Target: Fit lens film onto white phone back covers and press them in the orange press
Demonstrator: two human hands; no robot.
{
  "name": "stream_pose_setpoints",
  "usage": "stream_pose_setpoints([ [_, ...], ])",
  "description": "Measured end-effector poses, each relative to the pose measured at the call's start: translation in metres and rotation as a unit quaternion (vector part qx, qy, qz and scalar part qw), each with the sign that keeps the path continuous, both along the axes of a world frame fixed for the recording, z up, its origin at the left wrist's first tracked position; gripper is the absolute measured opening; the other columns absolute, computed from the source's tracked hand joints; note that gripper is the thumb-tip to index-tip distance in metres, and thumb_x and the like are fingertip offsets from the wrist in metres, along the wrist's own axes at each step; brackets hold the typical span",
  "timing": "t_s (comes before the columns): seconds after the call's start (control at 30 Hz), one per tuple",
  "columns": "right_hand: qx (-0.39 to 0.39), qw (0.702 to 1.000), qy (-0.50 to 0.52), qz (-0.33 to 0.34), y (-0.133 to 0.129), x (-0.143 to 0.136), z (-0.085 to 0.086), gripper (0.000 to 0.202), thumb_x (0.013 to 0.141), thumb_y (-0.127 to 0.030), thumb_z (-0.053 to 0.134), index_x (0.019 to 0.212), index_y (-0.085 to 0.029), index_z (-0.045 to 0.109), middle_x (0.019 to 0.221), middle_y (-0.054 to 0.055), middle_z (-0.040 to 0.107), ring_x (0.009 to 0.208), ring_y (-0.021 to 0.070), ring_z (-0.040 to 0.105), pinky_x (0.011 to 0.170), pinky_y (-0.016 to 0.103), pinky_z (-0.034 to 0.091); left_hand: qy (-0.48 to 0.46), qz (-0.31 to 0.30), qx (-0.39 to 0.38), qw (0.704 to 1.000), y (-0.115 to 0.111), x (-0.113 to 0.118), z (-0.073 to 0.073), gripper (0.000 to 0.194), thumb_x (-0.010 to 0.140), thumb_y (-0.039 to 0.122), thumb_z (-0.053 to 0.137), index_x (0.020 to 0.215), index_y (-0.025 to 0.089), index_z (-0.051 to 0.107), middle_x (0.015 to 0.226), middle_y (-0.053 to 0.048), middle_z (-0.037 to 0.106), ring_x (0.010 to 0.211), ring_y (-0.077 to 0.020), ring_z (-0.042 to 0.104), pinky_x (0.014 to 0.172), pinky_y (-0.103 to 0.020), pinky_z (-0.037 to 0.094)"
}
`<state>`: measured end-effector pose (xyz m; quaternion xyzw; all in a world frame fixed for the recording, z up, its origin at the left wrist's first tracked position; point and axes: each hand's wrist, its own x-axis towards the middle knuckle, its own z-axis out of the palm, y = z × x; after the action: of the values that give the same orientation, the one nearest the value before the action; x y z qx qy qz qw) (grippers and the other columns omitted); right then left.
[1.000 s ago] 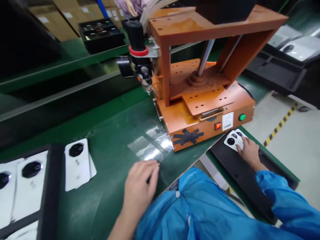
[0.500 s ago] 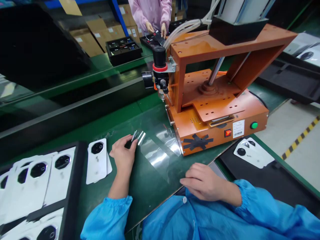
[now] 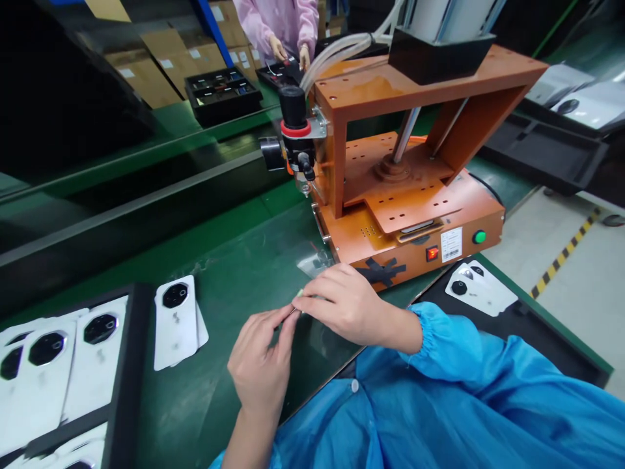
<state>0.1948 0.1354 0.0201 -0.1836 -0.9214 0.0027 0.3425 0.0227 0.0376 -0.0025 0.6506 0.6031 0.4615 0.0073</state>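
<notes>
My left hand (image 3: 263, 358) is closed in a pinch above the green work surface, with a small thin piece (image 3: 295, 310) between thumb and fingertips. My right hand (image 3: 349, 306) meets it from the other side, fingertips pinched at the same piece. A pale green bit (image 3: 299, 294) shows at the right fingertips; most of the piece is hidden by fingers, and its kind cannot be made out. Left of my hands, white phone back covers (image 3: 168, 332) with round black camera areas lie overlapped. Behind my right hand, a clear sheet (image 3: 312, 262) lies partly hidden on the surface.
An orange press (image 3: 415, 251) with a green button stands beyond my hands. A black tray (image 3: 127, 365) of white back covers is at left; another black tray (image 3: 541, 345) with a few covers (image 3: 481, 293) is at right. Across the line, a co-worker's hands (image 3: 293, 53) handle a dark item.
My right hand has moved left and up from the table edge to meet the left fingertips. My left hand has come right and toward me. The camera view has shifted slightly.
</notes>
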Motion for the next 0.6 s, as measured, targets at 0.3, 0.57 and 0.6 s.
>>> stream_pose_setpoints([
  [0.3,0.081,0.995,-0.046,0.043,-0.006,0.009,0.001,0.019,0.103,-0.018,0.051,0.104,-0.017,0.071,0.111,0.006,0.074,0.100,0.0185,0.066,0.079,0.033,0.052,-0.330,0.083,-0.180,0.923,-0.009,0.007,-0.009,0.027,0.087,0.044,0.073,0.104,0.022,0.076,0.090,-0.003,0.078,0.075,-0.0153,0.072,0.065,-0.025,0.057],
  [0.57,0.090,0.986,-0.039,0.134,-0.033,0.014,-0.005,0.025,0.100,-0.012,0.050,0.112,-0.015,0.071,0.117,0.007,0.074,0.108,0.0218,0.066,0.088,0.041,0.052,-0.464,0.191,-0.105,0.859,-0.029,0.008,-0.024,0.028,0.089,0.044,0.070,0.102,0.020,0.065,0.093,-0.006,0.075,0.069,-0.0137,0.068,0.060,-0.025,0.056],
  [0.6,0.085,0.984,-0.034,0.155,-0.037,0.015,-0.007,0.026,0.100,-0.011,0.049,0.111,-0.015,0.072,0.116,0.006,0.075,0.107,0.0210,0.066,0.088,0.040,0.052,-0.466,0.219,-0.092,0.852,-0.039,0.008,-0.030,0.027,0.090,0.044,0.068,0.103,0.021,0.063,0.092,-0.005,0.074,0.068,-0.0130,0.068,0.060,-0.026,0.056],
])
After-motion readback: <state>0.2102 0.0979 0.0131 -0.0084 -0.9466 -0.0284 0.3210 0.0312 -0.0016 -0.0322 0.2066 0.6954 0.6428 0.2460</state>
